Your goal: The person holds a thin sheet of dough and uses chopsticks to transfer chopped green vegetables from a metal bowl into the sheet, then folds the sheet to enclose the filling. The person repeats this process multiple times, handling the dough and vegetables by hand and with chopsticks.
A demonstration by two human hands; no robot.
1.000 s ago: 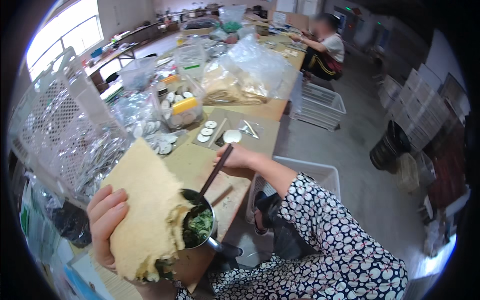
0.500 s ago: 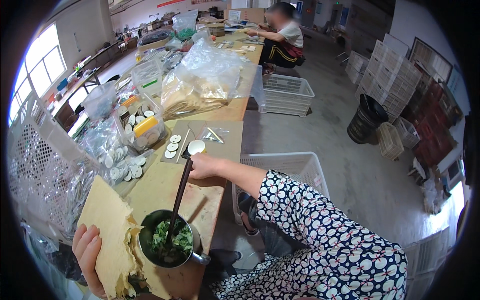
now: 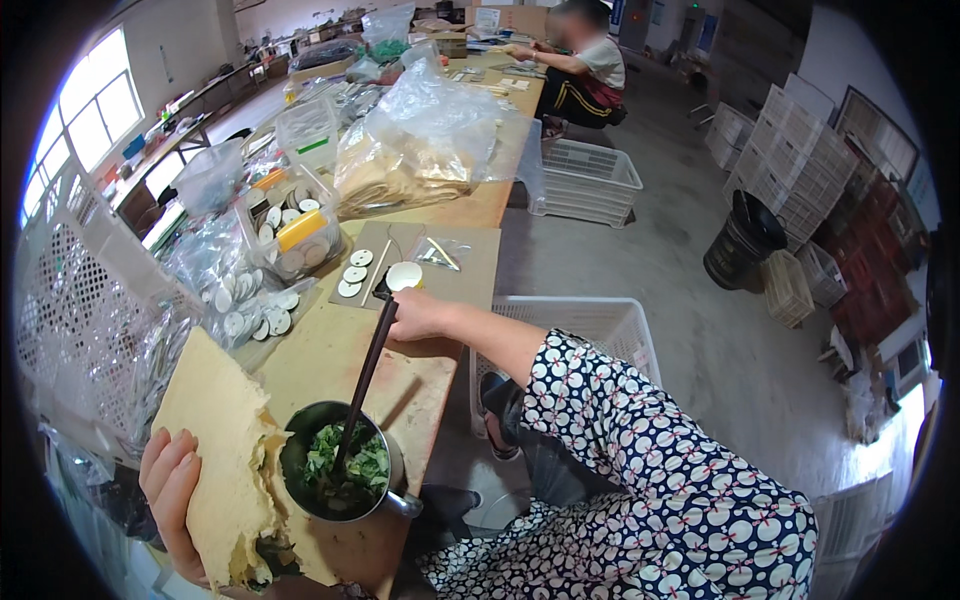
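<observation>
My left hand grips a folded sheet of pale yellow flatbread with a ragged, torn edge. Dark green bits show at the bread's lower end. Right of it, a metal mug of chopped leafy greens stands on the table. Dark chopsticks lean out of the mug, their upper ends overlapping the fingers of my right hand in view. That hand's fingers are curled beside a small round white piece on cardboard; what they hold is hidden.
White discs, a thin stick and a small plastic bag lie on the cardboard. Beyond are a bin of discs and a large clear bag. White crates stand on the floor. A co-worker sits farther along.
The view has shifted slightly, so the table's things appear a little to the right and higher. Both hands, the flatbread and the chopsticks otherwise keep nearly the same places.
</observation>
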